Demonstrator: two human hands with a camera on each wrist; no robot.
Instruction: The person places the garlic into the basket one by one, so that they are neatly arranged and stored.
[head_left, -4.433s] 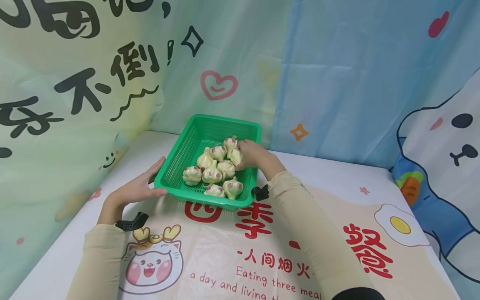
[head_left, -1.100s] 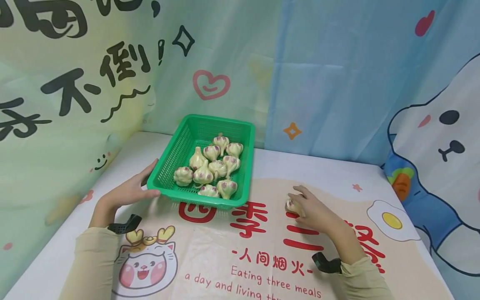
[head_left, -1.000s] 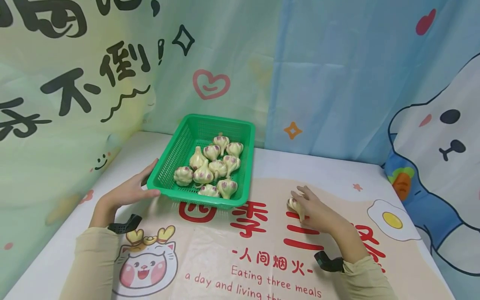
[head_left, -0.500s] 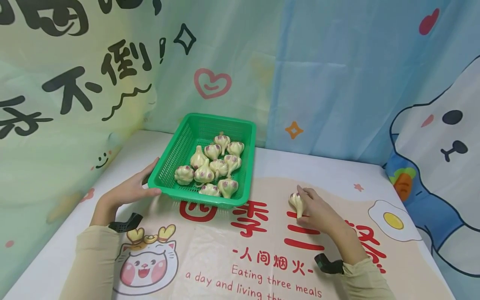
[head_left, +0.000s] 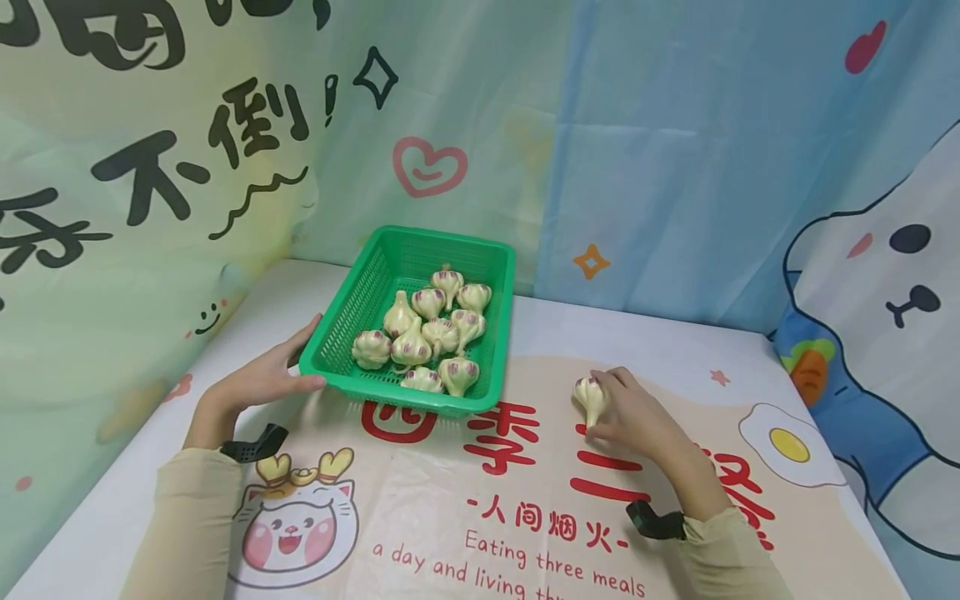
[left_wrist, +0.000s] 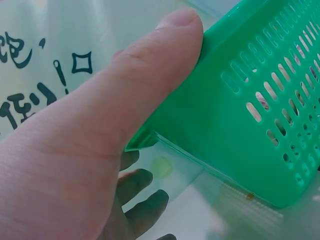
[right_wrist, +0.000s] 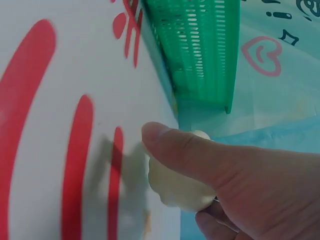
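Observation:
A garlic bulb (head_left: pixel 591 400) is pinched between the thumb and fingers of my right hand (head_left: pixel 637 421), close over the printed mat, its stem pointing toward me. In the right wrist view, the thumb lies across the pale bulb (right_wrist: pixel 175 185) and hides part of it. A green plastic basket (head_left: pixel 348 283) stands at the back left with several purple-streaked garlic bulbs (head_left: pixel 440 336) in it. My left hand (head_left: pixel 258 379) rests at its front left corner, fingers extended along the side. In the left wrist view, the straight thumb (left_wrist: pixel 170 50) lies against the basket's wall (left_wrist: pixel 200 115).
Under the basket and hands lies a beige mat (head_left: pixel 420 500) with red lettering, on a white tabletop (head_left: pixel 585 321). Printed cloth (head_left: pixel 675 167) hangs behind and on the left. A black wrist camera (head_left: pixel 655 521) sits on my right wrist.
My right hand was in the basket 4.4 seconds ago; it then moved right and toward me with a garlic bulb. Over the last second its fingers have shifted on the bulb. The left hand stays.

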